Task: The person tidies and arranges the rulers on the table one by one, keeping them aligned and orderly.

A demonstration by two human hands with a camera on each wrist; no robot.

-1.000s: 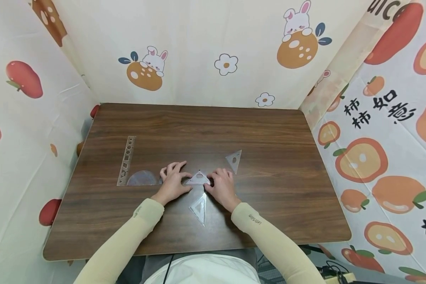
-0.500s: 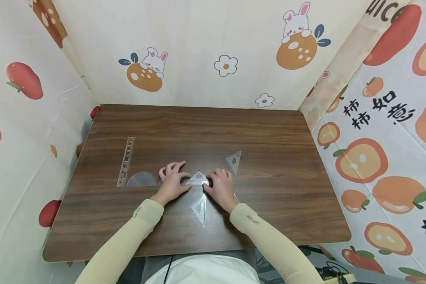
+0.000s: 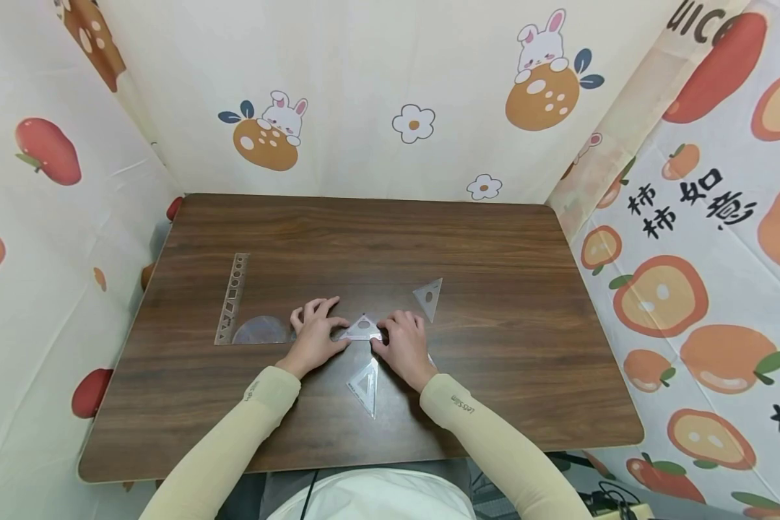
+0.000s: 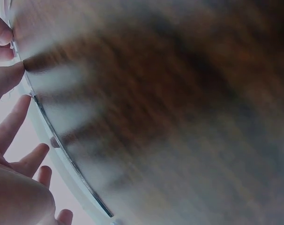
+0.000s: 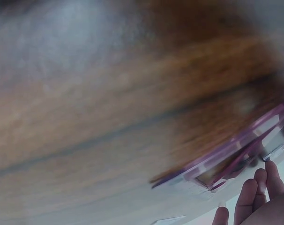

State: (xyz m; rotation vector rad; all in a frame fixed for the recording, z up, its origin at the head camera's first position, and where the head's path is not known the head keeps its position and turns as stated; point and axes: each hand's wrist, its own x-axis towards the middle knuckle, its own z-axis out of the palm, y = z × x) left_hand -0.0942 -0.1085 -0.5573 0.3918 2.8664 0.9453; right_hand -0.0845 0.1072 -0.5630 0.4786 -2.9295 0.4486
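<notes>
A clear triangular set square point(image 3: 362, 334) lies flat on the brown table, point away from me, between my two hands. My left hand point(image 3: 316, 336) pinches its left corner with thumb and index finger, the other fingers spread. At its right corner, the thumb and curled fingers of my right hand point(image 3: 404, 345) grip the plastic. Just below stands a second, longer set square point(image 3: 365, 387), its top close to the first one's base edge. In the left wrist view the left fingers point(image 4: 11, 124) show at the tabletop; the right wrist view shows right fingertips point(image 5: 247, 199) beside a purple-tinted clear edge.
A clear protractor point(image 3: 260, 331) lies left of my left hand, its right end close to the fingers. Beside it stretches a clear ruler point(image 3: 232, 297) with cut-out shapes. Another small set square point(image 3: 429, 298) lies beyond my right hand. Printed curtains surround the table point(image 3: 507, 289).
My right hand has shifted very slightly left at the set square's corner. The head view has tilted a little, so the whole scene sits slightly lower.
</notes>
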